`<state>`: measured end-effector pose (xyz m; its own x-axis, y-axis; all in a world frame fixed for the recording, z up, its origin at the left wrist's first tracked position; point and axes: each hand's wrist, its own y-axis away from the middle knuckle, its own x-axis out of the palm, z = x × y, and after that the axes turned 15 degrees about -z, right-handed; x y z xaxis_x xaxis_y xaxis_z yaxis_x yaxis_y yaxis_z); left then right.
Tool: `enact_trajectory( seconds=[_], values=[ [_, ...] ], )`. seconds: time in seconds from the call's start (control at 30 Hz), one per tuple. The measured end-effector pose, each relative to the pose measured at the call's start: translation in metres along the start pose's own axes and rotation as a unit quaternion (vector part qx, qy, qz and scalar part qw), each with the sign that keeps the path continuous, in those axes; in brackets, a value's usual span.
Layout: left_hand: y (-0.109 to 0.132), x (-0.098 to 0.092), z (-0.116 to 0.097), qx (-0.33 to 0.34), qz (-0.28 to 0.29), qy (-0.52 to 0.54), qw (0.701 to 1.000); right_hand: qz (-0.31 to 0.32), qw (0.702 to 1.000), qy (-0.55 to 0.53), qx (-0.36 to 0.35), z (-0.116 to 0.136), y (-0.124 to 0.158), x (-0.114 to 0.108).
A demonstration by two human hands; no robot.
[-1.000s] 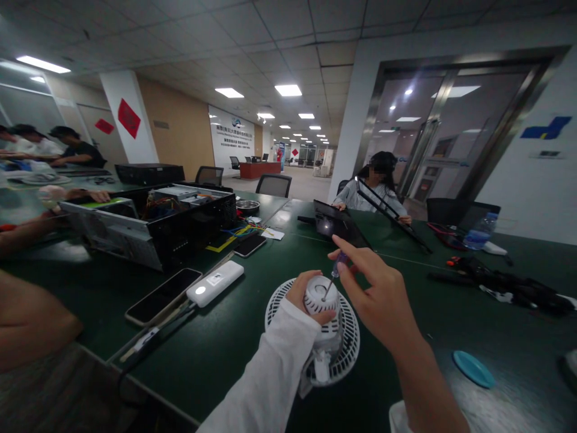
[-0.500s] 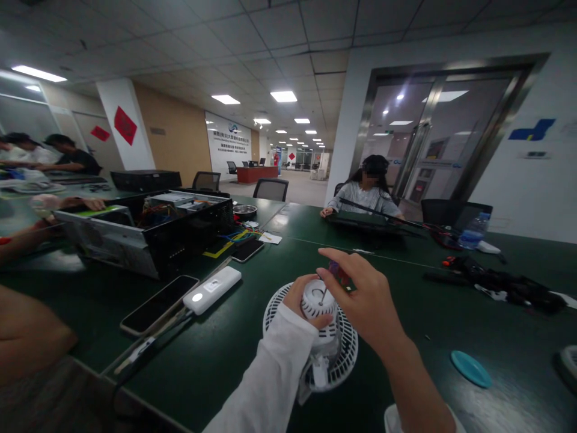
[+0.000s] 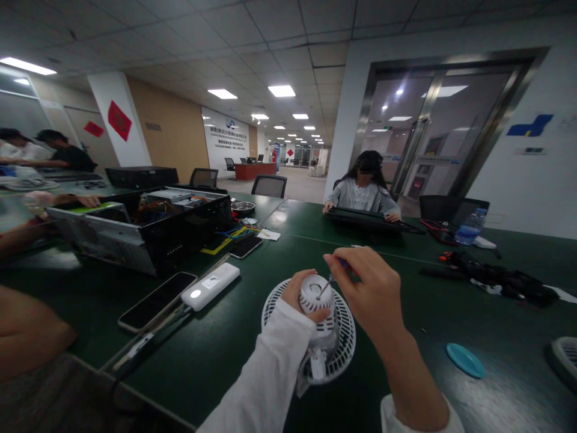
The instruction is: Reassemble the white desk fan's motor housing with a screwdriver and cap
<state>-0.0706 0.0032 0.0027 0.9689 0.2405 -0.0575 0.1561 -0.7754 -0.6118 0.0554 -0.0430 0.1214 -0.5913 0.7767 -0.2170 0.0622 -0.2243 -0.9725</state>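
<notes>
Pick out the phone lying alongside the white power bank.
That's the black smartphone right beside the white power bank; the other phone lies farther up the table, next to a yellow strip.

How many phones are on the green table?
2. One smartphone lies beside the white power bank, the other nearer the open computer case; others may be hidden.

Square tiles cover the ceiling [image 3: 180, 36], and flat lights [image 3: 282, 91] are set in it. At eleven o'clock, a white pillar [image 3: 104, 102] is marked with a red paper diamond [image 3: 119, 120], and a brown wall [image 3: 171, 132] is seen beside it. Far off at twelve o'clock, a red desk [image 3: 255, 171] stands on a pale floor [image 3: 302, 187]. At two o'clock, tall glass doors [image 3: 433, 132] are held in a metal frame. At three o'clock, a blue sign [image 3: 529, 125] is stuck on a white wall [image 3: 518, 180]. A black chair [image 3: 269, 187] is pushed up to a long green table [image 3: 451, 319].
</notes>
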Motion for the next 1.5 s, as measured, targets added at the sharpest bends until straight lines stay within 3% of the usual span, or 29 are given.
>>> enact_trajectory(
  seconds=[0.2, 0.4, 0.6, 0.8, 1.0, 1.2, 1.4, 1.5],
  values=[
    [0.000, -0.001, -0.003, -0.011, 0.004, 0.001, 1.000, 0.077, 0.992, -0.053, 0.084, -0.006, 0.001, 0.001],
    [0.000, 0.000, -0.002, 0.002, 0.000, -0.005, 1.000, 0.043, 0.998, -0.015, 0.034, -0.003, 0.004, 0.008],
    [0.001, 0.002, -0.001, -0.006, -0.008, 0.001, 1.000, 0.094, 0.991, -0.067, 0.066, -0.001, 0.001, 0.001],
    [0.000, 0.000, -0.002, -0.010, -0.006, -0.007, 1.000, 0.064, 0.997, 0.013, 0.052, -0.005, 0.003, 0.003],
    [0.000, -0.001, -0.002, -0.002, 0.004, 0.000, 1.000, 0.116, 0.983, -0.089, 0.107, -0.005, 0.000, -0.003],
    [0.001, 0.001, -0.001, -0.013, -0.013, -0.009, 1.000, 0.052, 0.996, -0.035, 0.056, -0.001, 0.003, 0.003],
    [0.000, 0.001, 0.001, -0.005, -0.005, -0.006, 1.000, 0.090, 0.993, -0.026, 0.066, -0.003, 0.001, 0.003],
    [0.000, 0.000, -0.001, -0.012, -0.010, -0.014, 1.000, 0.071, 0.995, 0.003, 0.068, -0.009, 0.001, 0.003]
  ],
)
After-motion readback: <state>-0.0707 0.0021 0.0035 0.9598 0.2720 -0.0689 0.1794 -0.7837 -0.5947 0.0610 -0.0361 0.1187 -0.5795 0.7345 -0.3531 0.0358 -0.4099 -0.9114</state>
